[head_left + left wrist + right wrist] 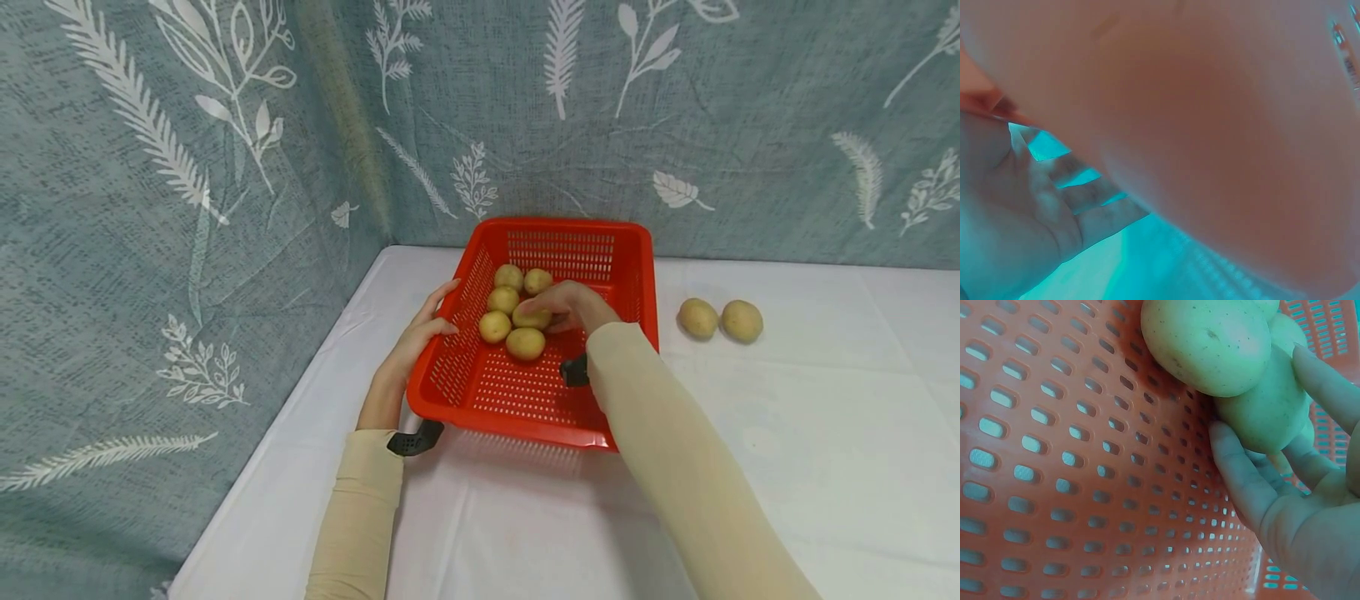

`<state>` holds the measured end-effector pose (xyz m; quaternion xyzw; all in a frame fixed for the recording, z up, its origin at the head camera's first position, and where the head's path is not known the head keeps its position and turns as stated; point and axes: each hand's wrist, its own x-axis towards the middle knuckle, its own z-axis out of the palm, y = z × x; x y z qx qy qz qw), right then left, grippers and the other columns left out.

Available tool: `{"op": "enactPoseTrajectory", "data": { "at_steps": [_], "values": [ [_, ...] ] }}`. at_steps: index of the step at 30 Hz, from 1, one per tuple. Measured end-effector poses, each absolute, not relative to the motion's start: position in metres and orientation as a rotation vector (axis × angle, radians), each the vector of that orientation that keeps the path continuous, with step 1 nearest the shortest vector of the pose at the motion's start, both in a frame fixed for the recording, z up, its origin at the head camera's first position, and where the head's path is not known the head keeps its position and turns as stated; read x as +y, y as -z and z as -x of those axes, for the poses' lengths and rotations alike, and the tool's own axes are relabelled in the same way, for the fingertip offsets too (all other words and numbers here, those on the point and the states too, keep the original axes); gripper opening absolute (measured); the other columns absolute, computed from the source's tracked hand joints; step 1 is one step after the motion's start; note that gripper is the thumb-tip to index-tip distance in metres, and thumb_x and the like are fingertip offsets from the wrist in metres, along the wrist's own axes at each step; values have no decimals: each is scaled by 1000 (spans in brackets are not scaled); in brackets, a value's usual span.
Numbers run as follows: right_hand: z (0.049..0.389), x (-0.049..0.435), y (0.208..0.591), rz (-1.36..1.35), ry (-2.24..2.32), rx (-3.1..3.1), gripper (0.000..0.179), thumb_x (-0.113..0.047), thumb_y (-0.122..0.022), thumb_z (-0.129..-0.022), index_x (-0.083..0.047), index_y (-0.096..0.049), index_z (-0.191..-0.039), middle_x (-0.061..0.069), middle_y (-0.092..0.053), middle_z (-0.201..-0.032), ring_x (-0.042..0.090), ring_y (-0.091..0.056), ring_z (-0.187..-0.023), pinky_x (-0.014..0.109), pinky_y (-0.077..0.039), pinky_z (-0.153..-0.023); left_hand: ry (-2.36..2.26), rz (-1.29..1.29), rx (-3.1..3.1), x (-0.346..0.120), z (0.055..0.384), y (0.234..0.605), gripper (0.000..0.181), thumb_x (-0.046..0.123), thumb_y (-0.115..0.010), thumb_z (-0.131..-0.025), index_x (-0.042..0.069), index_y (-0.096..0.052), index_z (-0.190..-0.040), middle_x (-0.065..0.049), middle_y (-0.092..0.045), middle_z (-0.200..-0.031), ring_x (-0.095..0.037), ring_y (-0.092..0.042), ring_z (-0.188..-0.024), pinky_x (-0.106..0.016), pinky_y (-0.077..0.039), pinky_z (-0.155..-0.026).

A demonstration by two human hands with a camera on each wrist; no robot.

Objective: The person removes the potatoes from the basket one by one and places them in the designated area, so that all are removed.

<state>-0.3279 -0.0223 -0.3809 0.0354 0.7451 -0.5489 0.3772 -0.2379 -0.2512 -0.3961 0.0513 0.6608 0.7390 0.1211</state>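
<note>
A red plastic basket (pixel 525 425) with slotted walls and floor stands on the white cloth, with several yellow potatoes grouped in its left half. My left hand (pixel 412 343) holds the basket's left rim, its thumb at the rim; in the left wrist view the hand's fingers (pixel 1100 215) extend along the outer wall, partly hidden by it. Inside the basket, my right hand (pixel 573 304) grips a potato (pixel 1266 403) between thumb and fingers, low among the others. Another potato (pixel 1207 344) lies right beside it, on the basket floor.
Two potatoes, a left one (pixel 698 318) and a right one (pixel 742 321), lie side by side on the white tablecloth (pixel 825 417), right of the basket. A blue-green leaf-patterned curtain (pixel 600 167) hangs behind and along the left.
</note>
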Motion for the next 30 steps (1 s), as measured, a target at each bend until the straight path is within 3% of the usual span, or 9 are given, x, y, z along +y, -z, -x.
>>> {"op": "enactPoseTrajectory", "data": {
  "at_steps": [10, 24, 30],
  "values": [
    [327, -22, 382, -51, 1413, 1949, 55, -14, -65, -90, 2, -42, -138, 15, -37, -144, 31, -37, -130, 42, -39, -99, -2159, -143, 1931, -251, 238, 396, 73, -1, -38, -84, 20, -22, -152, -16, -33, -134, -28, -47, -102, -31, -48, -76],
    [324, -16, 374, -101, 1440, 1942, 54, -9, -62, -91, 4, -41, -139, 15, -38, -143, 30, -38, -129, 41, -38, -100, -2156, -138, 1923, -251, 237, 397, 72, -1, -39, -85, 19, -20, -152, -17, -33, -132, -27, -48, -101, -31, -47, -76],
    [327, -9, 361, -37, 1403, 1958, 48, -12, -60, -92, 4, -43, -134, 11, -43, -132, 27, -42, -120, 38, -39, -99, -2153, -132, 1935, -253, 237, 396, 72, -1, -39, -85, 19, -21, -152, -18, -32, -134, -28, -47, -102, -30, -47, -76]
  ]
}}
